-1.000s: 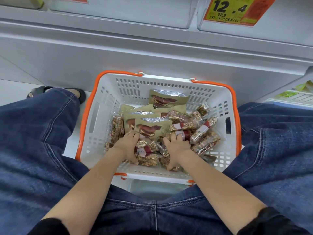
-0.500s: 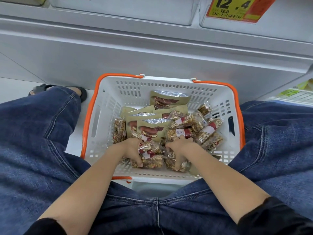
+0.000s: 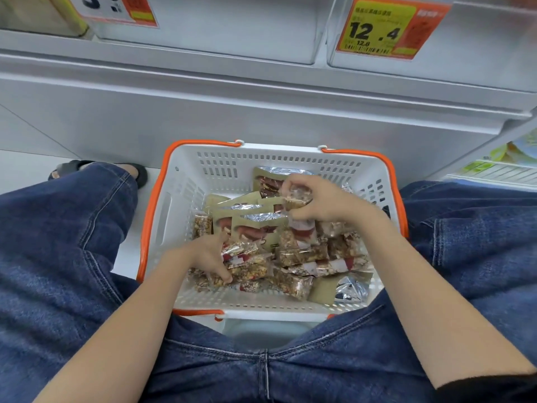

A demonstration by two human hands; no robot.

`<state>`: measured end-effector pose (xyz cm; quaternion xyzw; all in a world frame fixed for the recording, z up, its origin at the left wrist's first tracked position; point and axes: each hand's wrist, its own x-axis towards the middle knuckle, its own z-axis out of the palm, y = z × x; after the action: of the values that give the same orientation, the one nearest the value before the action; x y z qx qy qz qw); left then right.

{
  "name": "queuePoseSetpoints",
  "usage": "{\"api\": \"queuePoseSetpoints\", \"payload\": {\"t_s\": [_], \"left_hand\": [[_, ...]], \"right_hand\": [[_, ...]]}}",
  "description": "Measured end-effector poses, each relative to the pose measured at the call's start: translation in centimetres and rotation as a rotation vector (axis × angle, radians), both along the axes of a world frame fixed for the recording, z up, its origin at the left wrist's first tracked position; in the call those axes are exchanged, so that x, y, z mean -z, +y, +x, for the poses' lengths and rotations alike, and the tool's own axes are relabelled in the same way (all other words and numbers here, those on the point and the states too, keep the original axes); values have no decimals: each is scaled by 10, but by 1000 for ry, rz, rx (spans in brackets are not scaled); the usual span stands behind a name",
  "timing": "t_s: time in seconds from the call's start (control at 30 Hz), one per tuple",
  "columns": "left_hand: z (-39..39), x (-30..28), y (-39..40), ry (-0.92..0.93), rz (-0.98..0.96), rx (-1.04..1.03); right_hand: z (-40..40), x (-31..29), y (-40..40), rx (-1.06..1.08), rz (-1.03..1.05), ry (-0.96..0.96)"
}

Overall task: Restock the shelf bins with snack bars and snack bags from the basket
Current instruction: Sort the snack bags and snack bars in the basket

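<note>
A white basket (image 3: 186,205) with an orange rim stands on the floor between my knees. It holds several clear-wrapped snack bars (image 3: 302,254) and several tan snack bags (image 3: 255,225). My right hand (image 3: 328,202) is lifted above the pile and grips a snack bar (image 3: 296,196) by its end. My left hand (image 3: 209,257) is low in the basket's near left part, fingers curled into the bars (image 3: 212,282) there.
White shelf bins (image 3: 232,27) run along the top, with an orange and yellow price tag (image 3: 386,27) on the right one and another tag (image 3: 122,10) at the left. A sandalled foot (image 3: 98,170) lies left of the basket. A lower shelf (image 3: 499,170) shows at the right.
My right hand has risen from the near part of the pile toward the basket's far side with a snack bar in it. My left hand stays low among the bars.
</note>
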<state>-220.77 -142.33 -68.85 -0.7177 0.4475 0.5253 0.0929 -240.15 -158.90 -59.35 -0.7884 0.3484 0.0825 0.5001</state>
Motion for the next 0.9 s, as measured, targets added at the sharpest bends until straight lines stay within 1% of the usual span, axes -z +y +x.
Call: {"api": "queuePoseSetpoints", "payload": {"t_s": [0.03,0.1,0.17,0.2,0.27,0.3,0.37,0.43,0.5,0.53,0.57,0.6,0.67,0.7,0.73,0.8,0.83,0.9], "left_hand": [[-1,0,1,4,-9,-8],[-4,-1,-2,6,-34,-12],[-8,-5,-7,11,-76,-17],[-10,-7,-10,17,-91,-23],[-14,-11,-14,21,-122,-36],[-16,-14,-14,15,-140,-33],[-19,-20,-15,-3,-181,-14],[-23,-25,-17,-24,-222,14],[-31,-32,-24,-36,-268,57],[-38,-36,-31,-41,-294,101],[-46,-39,-40,-49,-326,161],[-58,-42,-50,-55,-365,232],[-87,-44,-72,-95,-468,341],[-103,-41,-81,-122,-514,369],[-118,-37,-87,-135,-539,386],[-142,-21,-95,-107,-517,417],[-148,-13,-97,-52,-488,406],[-150,-3,-96,130,-449,297]], "right_hand": [[1,-15,-8,22,-73,-27],[-3,-24,-25,55,-215,-31],[-14,-7,-35,61,-362,46],[-23,13,-36,36,-408,130],[-45,59,-29,-60,-398,344],[-53,78,-23,-108,-383,419],[-58,98,-17,-168,-357,473],[-54,92,-20,-164,-247,435],[-51,69,-31,-80,-85,341],[-52,53,-37,-9,-37,279],[-54,38,-43,87,-32,209],[-57,25,-49,203,-71,136],[-63,8,-57,413,-199,27],[-67,5,-59,475,-237,-6],[-69,5,-59,506,-241,-19],[-74,12,-55,497,-194,16],[-75,17,-51,462,-184,53],[-74,31,-46,387,-196,116]]}}
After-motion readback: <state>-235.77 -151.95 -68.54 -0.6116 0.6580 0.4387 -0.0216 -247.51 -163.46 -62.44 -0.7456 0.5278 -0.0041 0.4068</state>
